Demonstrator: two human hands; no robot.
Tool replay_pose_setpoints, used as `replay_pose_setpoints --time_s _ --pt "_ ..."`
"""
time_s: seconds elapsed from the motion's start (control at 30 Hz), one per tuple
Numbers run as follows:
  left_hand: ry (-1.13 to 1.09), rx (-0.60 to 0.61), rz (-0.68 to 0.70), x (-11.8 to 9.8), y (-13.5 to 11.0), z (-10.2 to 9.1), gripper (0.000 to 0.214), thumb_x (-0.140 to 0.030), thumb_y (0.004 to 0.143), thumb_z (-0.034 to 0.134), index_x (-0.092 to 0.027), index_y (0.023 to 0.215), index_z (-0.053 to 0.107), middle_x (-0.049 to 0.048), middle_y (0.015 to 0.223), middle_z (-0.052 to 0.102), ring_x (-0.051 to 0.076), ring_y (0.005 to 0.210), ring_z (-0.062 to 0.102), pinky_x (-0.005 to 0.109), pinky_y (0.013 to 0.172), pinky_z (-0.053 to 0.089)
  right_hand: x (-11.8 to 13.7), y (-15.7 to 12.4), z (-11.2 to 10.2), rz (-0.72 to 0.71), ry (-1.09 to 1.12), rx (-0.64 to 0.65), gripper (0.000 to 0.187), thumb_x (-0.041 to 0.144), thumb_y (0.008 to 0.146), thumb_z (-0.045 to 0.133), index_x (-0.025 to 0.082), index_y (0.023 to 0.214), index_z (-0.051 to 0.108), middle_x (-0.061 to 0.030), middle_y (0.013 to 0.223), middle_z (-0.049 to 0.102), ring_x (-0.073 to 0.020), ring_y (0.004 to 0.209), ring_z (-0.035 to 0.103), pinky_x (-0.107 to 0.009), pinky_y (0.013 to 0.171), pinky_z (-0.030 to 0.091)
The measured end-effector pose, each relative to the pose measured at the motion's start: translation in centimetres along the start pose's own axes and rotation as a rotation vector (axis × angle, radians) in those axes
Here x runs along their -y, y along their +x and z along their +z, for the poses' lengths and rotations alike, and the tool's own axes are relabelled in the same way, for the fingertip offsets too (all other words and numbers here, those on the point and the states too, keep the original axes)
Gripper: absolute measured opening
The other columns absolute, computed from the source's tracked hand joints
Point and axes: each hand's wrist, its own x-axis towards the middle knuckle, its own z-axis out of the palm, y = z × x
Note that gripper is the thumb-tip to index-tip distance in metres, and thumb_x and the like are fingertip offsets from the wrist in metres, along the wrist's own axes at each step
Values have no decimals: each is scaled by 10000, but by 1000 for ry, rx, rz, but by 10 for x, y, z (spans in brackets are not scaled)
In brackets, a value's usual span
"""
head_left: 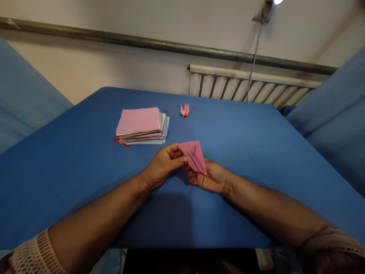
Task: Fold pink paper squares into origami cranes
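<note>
A partly folded pink paper [194, 155] is held just above the blue table [256, 152], near its middle. My left hand [162, 164] pinches the paper's left corner with thumb and fingers closed on it. My right hand [212, 177] lies under the paper, palm up, with its fingers curled round the lower edge. A stack of coloured square papers [141, 125], pink sheet on top, sits on the table beyond my left hand. A small folded orange-pink paper figure [184, 110] stands further back, to the right of the stack.
Blue cloth-covered surfaces rise at the left [23, 99] and right [336, 114]. A metal rail [142, 42] runs along the beige wall, with a white slatted frame [251, 87] behind the table's far edge. A cable [255, 53] hangs from a lamp.
</note>
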Motion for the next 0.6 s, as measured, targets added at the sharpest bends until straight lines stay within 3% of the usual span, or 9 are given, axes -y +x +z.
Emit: replay_pose_setpoints --time_s 0.1,0.2,0.27,0.37,0.47,0.6 --pt "34 -38 4 -2 0 0 304 -327 697 817 -166 866 623 -12 750 657 96 615 587 210 595 471 -2 -1 1 10 -100 17 327 303 688 841 143 934 696 -54 870 735 -170 806 705 -277 723 563" --pt "97 -75 19 -3 2 -2 286 -322 711 795 -174 842 589 -31 733 637 87 623 570 193 596 446 2 -1 0 -39 -214 -2 432 265 611 884 176 990 697 -55 949 742 -208 892 709 -325 786 560" --pt "154 -101 24 -4 5 -4 288 -327 703 785 -179 850 587 -36 737 633 87 625 563 195 598 441 8 0 -3 -108 -279 -68 400 285 627 867 195 982 704 -44 941 741 -194 866 695 -324 759 559" --pt "246 -157 31 -5 7 -5 302 -353 681 781 -183 834 584 -37 735 626 93 621 557 206 596 440 18 3 -9 -229 -338 -160 302 405 757 739 196 972 704 -55 895 732 -173 780 657 -300 668 545" --pt "281 -191 25 -3 9 -5 328 -377 663 786 -183 832 583 -36 742 626 100 636 570 216 614 448 22 3 -12 -347 -383 -171 421 580 850 566 195 973 681 -75 886 712 -183 756 636 -295 609 517" --pt "262 -181 21 2 12 -6 362 -386 663 793 -175 879 595 -30 760 633 100 646 577 215 616 449 17 3 -10 -509 -491 -257 391 566 774 703 210 925 646 -10 770 649 -136 664 580 -263 582 475"
